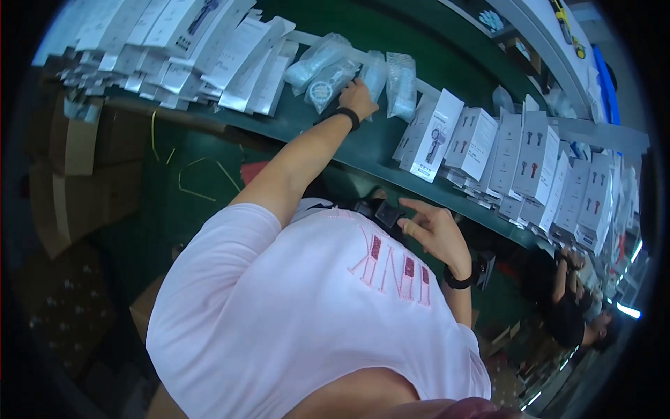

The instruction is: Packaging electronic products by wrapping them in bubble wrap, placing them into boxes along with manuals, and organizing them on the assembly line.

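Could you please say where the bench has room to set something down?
The green bench is bare between the left hand and the right boxes, in front of the wrapped packs. Left boxes and right boxes crowd its ends.

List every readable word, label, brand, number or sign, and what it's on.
White T-shirt: large pink lettering across the chest; wording not transcribed.
White boxes on the right: fine print, too small to read.
White boxes on the left: print too small and blurred.
Bubble-wrapped packs: nothing legible.
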The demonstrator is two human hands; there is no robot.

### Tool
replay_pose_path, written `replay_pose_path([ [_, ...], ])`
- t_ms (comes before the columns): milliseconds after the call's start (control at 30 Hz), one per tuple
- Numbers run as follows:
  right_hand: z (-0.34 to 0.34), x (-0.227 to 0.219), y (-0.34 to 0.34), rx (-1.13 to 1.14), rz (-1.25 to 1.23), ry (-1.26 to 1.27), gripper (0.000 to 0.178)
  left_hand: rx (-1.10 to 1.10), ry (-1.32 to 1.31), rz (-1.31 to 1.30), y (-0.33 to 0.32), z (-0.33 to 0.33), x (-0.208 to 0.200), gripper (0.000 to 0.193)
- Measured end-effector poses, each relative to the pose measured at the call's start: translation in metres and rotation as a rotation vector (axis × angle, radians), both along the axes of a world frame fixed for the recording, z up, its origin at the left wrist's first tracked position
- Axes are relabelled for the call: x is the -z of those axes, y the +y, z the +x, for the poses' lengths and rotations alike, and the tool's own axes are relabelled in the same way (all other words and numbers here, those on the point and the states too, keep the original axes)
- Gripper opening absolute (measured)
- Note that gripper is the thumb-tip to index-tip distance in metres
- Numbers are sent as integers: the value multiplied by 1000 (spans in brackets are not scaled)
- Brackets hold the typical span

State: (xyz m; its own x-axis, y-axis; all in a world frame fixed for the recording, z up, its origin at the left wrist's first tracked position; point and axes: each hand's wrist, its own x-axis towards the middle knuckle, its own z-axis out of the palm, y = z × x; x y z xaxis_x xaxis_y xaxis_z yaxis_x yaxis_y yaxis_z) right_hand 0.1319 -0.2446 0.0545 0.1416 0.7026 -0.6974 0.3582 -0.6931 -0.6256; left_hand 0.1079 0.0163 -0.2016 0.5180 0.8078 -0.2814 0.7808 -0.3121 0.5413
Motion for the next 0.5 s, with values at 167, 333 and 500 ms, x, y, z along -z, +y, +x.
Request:
replay_pose_path([
  [167, 5, -13, 44, 254, 455, -320, 50, 10, -472, -240, 10, -41, -38, 63],
  [333, 31, -38, 103, 364, 971, -408, 73, 208, -987, -608, -5, -104, -134, 67],
  [500, 40, -65, 134, 10, 1137, -375, 66, 442, -1012, -755, -16, -129, -178, 68],
])
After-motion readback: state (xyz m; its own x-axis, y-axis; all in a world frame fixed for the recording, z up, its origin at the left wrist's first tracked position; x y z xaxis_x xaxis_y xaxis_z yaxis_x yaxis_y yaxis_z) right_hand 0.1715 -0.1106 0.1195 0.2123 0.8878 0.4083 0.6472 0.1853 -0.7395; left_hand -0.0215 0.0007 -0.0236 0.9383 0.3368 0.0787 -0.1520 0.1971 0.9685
